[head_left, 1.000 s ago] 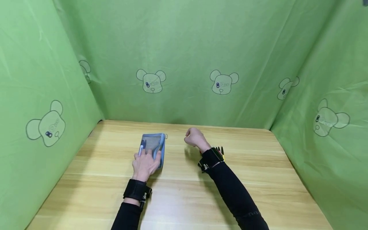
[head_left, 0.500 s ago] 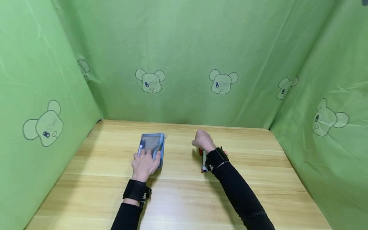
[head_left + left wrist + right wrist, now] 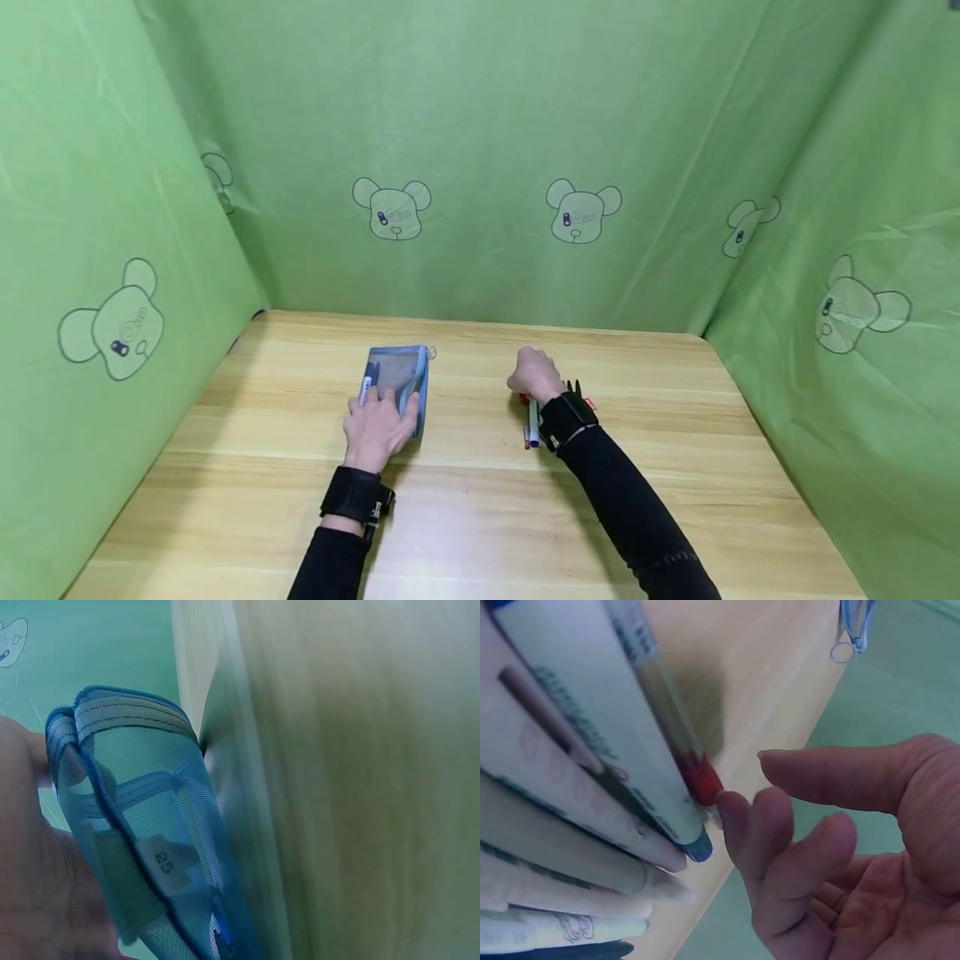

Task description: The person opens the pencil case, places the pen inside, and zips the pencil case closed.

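Observation:
My left hand (image 3: 375, 428) rests with spread fingers on a blue mesh zip pouch (image 3: 397, 364). Through the mesh, a dark-and-white pen (image 3: 367, 387) shows inside. In the left wrist view the pouch (image 3: 142, 787) stands out with a "25" label. My right hand (image 3: 535, 373) is over a row of pens and markers lying on the table. Up close, its thumb and fingers (image 3: 840, 832) are apart, and a fingertip is at the red end of a clear pen (image 3: 703, 782); I cannot tell if they touch. Beside that pen lies a thick white marker (image 3: 615, 712) with a blue end.
Several more light-coloured pens (image 3: 562, 877) lie side by side by the right hand. Part of the row is hidden under the right wrist in the head view. The wooden table (image 3: 465, 517) is enclosed by green cloth walls (image 3: 480, 125) at the back and sides.
My right hand has moved right from between pouch and pens, then slightly down, to the pens, whose near ends now show beside the wrist. The left hand stays on the pouch.

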Demonstrator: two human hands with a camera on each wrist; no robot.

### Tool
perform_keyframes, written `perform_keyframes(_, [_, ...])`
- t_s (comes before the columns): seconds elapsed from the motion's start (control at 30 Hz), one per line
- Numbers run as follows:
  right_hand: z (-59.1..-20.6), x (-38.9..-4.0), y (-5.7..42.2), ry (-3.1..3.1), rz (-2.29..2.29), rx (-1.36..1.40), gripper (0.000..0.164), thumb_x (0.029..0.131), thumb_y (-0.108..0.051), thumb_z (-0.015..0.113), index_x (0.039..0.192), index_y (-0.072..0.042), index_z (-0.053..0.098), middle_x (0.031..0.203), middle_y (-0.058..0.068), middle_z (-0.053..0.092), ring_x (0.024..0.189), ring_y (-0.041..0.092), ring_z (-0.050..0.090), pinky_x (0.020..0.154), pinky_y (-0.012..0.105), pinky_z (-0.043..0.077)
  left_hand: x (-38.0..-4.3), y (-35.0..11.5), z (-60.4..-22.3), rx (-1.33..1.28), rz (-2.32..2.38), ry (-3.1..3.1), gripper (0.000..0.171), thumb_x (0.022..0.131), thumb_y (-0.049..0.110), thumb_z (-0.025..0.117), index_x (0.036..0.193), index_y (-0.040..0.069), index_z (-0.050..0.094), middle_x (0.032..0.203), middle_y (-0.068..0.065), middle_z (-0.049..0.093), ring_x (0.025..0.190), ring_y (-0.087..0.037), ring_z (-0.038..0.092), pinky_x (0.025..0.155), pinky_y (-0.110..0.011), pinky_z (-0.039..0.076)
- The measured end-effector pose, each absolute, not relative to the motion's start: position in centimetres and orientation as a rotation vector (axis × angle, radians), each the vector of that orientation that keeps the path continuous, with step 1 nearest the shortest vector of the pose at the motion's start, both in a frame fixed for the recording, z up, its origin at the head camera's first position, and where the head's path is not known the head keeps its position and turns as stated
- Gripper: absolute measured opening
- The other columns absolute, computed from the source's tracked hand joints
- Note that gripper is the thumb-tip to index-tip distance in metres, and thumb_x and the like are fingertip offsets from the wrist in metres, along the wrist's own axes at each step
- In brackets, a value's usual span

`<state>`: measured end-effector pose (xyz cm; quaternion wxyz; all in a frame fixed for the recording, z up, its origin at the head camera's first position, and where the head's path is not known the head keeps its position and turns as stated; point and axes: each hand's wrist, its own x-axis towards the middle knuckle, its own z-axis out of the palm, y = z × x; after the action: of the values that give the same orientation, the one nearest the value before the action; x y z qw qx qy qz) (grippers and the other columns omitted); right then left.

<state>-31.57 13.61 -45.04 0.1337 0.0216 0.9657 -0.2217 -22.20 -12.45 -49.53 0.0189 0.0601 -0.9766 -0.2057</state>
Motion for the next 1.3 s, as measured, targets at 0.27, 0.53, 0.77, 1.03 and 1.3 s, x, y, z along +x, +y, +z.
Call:
perform_keyframes(0.27, [-45.33,-31.54,13.63,2.840,-0.613,0.040,0.032,0.084,-0.001,0.062,0.061,-0.014,0.044,0.061,0.003,0.048,0.047,0.015,0.048,0.040,0.022,0.036,-22.30,-12.46,-49.45,0.194,-0.643,-3.036,0.076,0.102,0.062,0.033,0.142,0.000,0.054,0.147,-0.032,0.047,0.122,-0.061,0.047,0.081,-0.068,0.052])
perform_keyframes(0.53, [-45.25,-31.42,13.46,2.838,-0.574,0.069,0.024,0.082,-0.001,0.064,0.064,-0.009,0.050,0.077,0.013,0.060,0.050,0.019,0.052,0.040,0.023,0.038,-22.19,-12.48,-49.46,0.193,-0.645,-3.039,0.075,0.102,0.060,0.035,0.143,0.000,0.053,0.147,-0.033,0.047,0.122,-0.062,0.047,0.080,-0.069,0.052])
perform_keyframes(0.77, [-45.43,-31.22,13.33,2.799,-0.553,0.123,0.011,0.085,-0.001,0.063,0.074,-0.003,0.062,0.085,0.017,0.064,0.050,0.019,0.062,0.039,0.022,0.044,-22.09,-12.42,-49.50,0.188,-0.646,-3.040,0.076,0.103,0.060,0.035,0.143,-0.001,0.053,0.147,-0.033,0.046,0.121,-0.063,0.047,0.079,-0.069,0.052])
perform_keyframes(1.03, [-45.59,-31.37,13.09,2.742,-0.555,0.140,0.008,0.081,0.004,0.062,0.076,0.001,0.067,0.075,0.017,0.071,0.060,0.025,0.075,0.040,0.022,0.049,-22.13,-12.31,-49.42,0.184,-0.632,-3.033,0.076,0.102,0.060,0.035,0.141,-0.002,0.055,0.147,-0.033,0.047,0.119,-0.062,0.048,0.078,-0.068,0.052])
perform_keyframes(1.3, [-45.56,-31.41,12.81,2.708,-0.472,0.125,0.006,0.076,0.007,0.067,0.078,0.001,0.065,0.074,0.019,0.071,0.061,0.023,0.076,0.040,0.022,0.050,-22.11,-12.27,-49.50,0.191,-0.617,-3.034,0.075,0.102,0.061,0.036,0.139,-0.001,0.056,0.144,-0.033,0.049,0.117,-0.061,0.050,0.075,-0.066,0.053])
